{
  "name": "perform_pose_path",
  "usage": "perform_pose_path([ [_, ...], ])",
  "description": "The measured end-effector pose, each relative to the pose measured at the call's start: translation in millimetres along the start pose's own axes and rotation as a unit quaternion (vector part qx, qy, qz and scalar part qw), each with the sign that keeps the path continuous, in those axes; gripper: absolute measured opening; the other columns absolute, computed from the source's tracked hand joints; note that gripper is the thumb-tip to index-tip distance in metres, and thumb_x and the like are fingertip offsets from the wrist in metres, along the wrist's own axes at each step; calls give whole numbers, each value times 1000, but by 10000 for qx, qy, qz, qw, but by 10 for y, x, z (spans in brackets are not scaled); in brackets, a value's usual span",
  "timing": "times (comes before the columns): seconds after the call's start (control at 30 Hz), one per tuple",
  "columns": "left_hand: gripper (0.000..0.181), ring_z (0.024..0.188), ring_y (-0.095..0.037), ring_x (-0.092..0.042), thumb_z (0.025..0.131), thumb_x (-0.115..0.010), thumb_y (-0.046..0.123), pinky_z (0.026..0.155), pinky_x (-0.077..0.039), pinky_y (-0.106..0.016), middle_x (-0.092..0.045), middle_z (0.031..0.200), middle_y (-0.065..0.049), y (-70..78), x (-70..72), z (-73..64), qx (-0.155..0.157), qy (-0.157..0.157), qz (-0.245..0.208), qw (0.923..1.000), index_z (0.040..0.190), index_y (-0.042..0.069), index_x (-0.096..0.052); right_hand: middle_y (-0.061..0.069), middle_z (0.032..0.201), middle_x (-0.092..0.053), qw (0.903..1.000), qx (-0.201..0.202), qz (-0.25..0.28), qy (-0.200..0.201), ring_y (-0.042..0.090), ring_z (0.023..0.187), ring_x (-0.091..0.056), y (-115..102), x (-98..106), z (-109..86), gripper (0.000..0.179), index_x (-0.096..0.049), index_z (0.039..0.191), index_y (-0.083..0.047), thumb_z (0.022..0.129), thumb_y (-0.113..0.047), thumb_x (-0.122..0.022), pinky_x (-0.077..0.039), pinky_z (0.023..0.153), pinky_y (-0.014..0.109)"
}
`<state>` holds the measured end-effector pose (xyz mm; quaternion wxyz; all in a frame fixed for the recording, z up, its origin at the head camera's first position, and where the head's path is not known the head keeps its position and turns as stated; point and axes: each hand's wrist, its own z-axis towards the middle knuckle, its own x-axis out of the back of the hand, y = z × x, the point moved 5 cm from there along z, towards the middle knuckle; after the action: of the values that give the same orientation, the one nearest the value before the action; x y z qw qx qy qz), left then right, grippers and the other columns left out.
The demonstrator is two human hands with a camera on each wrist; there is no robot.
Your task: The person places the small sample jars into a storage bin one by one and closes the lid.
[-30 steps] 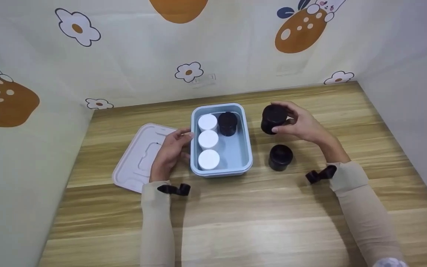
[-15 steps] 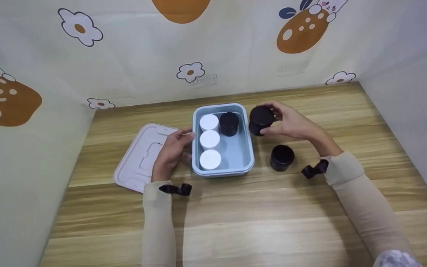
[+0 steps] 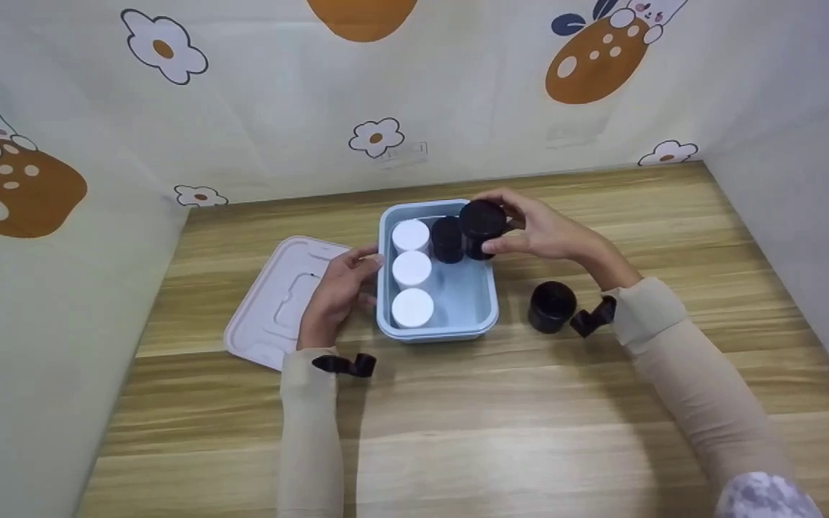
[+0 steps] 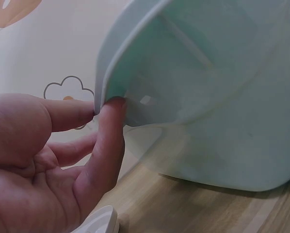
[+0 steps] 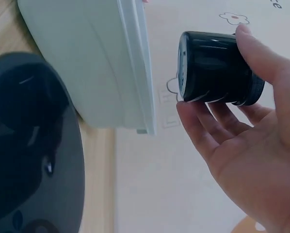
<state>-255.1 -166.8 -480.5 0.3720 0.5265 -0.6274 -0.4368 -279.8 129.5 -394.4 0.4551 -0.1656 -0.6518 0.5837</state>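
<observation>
Wooden table | blue box: between hands | black jar: in the right

**Right hand gripping black jar, clear of plastic container**

In the right wrist view, the thumb is pressing on the jar's upper side near the ribbed lid, while the fingers are supporting it from below. The jar is lying sideways across the picture, its base facing the container's pale rim; a gap is showing between them. At left, a dark, glossy, rounded object is filling the near foreground, running out of frame and partly covering the container. A wood-grain surface is showing beyond it. A pale printed sheet is forming the backdrop, bearing a flower outline.
</observation>
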Motion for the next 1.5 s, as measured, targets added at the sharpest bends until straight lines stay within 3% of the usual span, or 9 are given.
perform_pose_path([
  [0.17,47,99,-19,-69,101,-60,25,55,-56,-29,-67,126,-15,8,-7,6,-12,-32,-11,10000,145,11,-50,12,136,-54,9997,-147,-54,-187,22,118,-55,14,-68,60,68,-48,144,-10,83,-9,-79,-46,108,31],
  [0.37,47,103,-20,-68,101,-59,26,56,-56,-29,-66,129,-14,0,-7,6,20,-65,-50,10000,146,13,-50,14,135,-55,9975,-374,-353,-475,28,120,-55,43,-161,144,69,-51,139,-11,78,-7,-81,-45,108,43],
  [0.5,46,98,-18,-69,101,-59,23,55,-57,-29,-68,126,-14,-5,-13,11,-52,-36,-132,9999,145,10,-50,14,132,-58,9940,-458,-717,-687,29,119,-54,63,-230,205,67,-54,136,-12,75,-9,-84,-44,105,45],
  [0.67,44,86,-15,-72,101,-59,18,52,-57,-29,-72,115,-13,-5,-21,19,-197,-19,-221,9996,142,5,-51,17,131,-58,9889,-431,-1144,-846,31,121,-53,68,-292,271,71,-54,135,-12,72,-10,-86,-43,108,47],
  [0.83,45,85,-16,-71,101,-59,20,51,-56,-30,-72,114,-13,1,-18,18,-212,-20,-211,9996,142,5,-51,15,136,-56,9845,-231,-1479,-914,31,126,-52,39,-309,305,76,-51,141,-13,74,-12,-85,-40,113,48],
  [1.0,45,86,-15,-71,100,-60,19,50,-56,-29,-72,116,-13,8,-13,12,-221,2,-262,9994,142,4,-52,14,135,-58,9773,-92,-1796,-1122,30,123,-53,28,-347,328,71,-54,140,-10,75,-13,-84,-42,111,47],
  [1.23,45,89,-14,-70,100,-60,18,53,-55,-28,-72,117,-14,0,1,11,-265,58,-221,9994,142,3,-52,20,135,-54,9599,57,-2463,-1337,33,124,-52,30,-453,368,70,-56,135,-4,73,-14,-85,-41,113,47],
  [1.43,46,92,-16,-70,101,-60,21,53,-56,-28,-68,124,-16,-17,-4,13,-125,4,-182,9998,144,7,-50,21,131,-47,9534,-123,-2711,-1322,34,121,-50,72,-507,374,73,-58,136,-3,70,-9,-88,-42,112,46],
  [1.5,46,95,-15,-69,100,-60,20,60,-57,-27,-68,126,-17,-6,-7,15,-201,26,-173,9996,143,6,-51,21,131,-47,9517,-154,-2771,-1312,34,121,-50,78,-515,377,73,-58,137,-3,71,-9,-88,-42,113,45],
])
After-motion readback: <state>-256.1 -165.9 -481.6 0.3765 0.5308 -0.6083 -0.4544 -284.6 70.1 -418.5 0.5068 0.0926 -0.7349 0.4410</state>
